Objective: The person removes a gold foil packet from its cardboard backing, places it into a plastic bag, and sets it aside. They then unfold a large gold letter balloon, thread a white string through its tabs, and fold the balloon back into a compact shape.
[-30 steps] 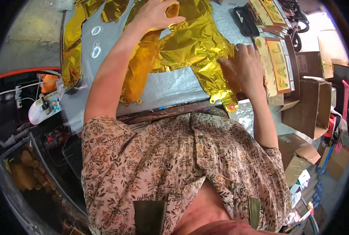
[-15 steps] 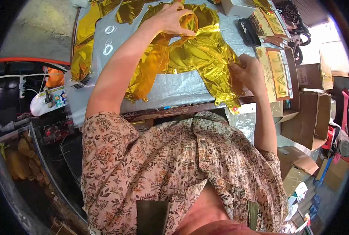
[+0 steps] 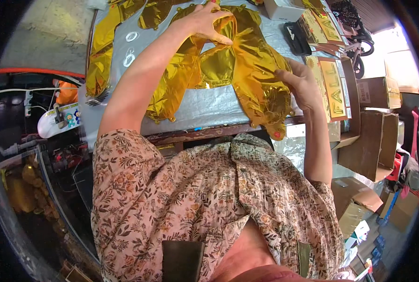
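Observation:
A gold foil balloon (image 3: 261,58), wrinkled and letter-shaped with two legs, lies across the table in front of me. My left hand (image 3: 209,26) rests over its upper part, with thumb and index finger spread apart around a bulge of foil; its other fingers are partly out of sight at the top edge. At the outer edge of the right leg, my right hand (image 3: 304,85) grips the foil, some fingertips hidden behind it. The right leg looks puffed, and its rounded tab with a red spot overhangs the table's near edge.
More gold foil balloons (image 3: 99,66) lie at the table's left and far side. Two coils of white string (image 3: 129,57) sit nearby. To the right are a black tray-like object (image 3: 297,38), printed balloon packages (image 3: 334,89) and a white box (image 3: 284,9). Cardboard boxes (image 3: 369,143) stand beyond.
The right leg of the balloon has swung slightly and looks fuller and smoother. My right hand has shifted its hold a little up along the edge. My left hand has hardly moved.

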The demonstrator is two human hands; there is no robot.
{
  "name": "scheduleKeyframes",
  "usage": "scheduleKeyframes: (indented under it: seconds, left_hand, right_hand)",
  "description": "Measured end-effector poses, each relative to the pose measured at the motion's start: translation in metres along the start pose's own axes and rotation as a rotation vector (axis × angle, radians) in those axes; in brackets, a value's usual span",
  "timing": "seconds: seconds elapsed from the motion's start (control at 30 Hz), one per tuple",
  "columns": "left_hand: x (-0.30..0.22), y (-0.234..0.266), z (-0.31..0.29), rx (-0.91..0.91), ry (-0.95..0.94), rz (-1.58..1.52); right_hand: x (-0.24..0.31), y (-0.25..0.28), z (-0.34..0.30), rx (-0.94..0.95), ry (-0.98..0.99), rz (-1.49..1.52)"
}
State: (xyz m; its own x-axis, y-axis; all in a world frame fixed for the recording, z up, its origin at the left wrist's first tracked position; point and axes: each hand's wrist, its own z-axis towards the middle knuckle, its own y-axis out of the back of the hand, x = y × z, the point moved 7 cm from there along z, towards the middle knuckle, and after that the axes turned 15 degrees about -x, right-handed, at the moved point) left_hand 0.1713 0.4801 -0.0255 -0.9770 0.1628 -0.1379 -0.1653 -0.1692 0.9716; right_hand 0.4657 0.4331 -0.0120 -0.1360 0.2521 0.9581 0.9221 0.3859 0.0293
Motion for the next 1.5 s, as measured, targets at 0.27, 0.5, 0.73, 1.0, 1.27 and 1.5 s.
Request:
scheduleKeyframes:
  seconds: [0.27,0.5,0.73,1.0,1.27,1.5]
  left_hand:
    - [-0.005,0.005,-0.002,0.036,0.024,0.009]
    - [0.007,-0.01,0.002,0.025,0.011,0.069]
    - [0.002,-0.007,-0.002,0.046,0.053,0.074]
    - [0.001,-0.009,0.0,0.097,0.083,0.044]
    - [-0.003,-0.003,-0.002,0.101,0.097,0.045]
    - [0.001,-0.006,-0.003,0.066,0.076,0.033]
  right_hand:
    - [0.033,-0.063,-0.01,0.012,0.063,0.144]
    - [0.041,-0.137,-0.002,0.061,0.143,0.094]
    - [0.05,-0.139,-0.005,0.265,0.401,-0.148]
    - [0.022,-0.081,0.066,-0.292,1.071,-0.901]
    - [0.026,-0.107,0.074,-0.285,1.162,-0.963]
    - [0.024,-0.11,0.081,-0.277,1.165,-1.043]
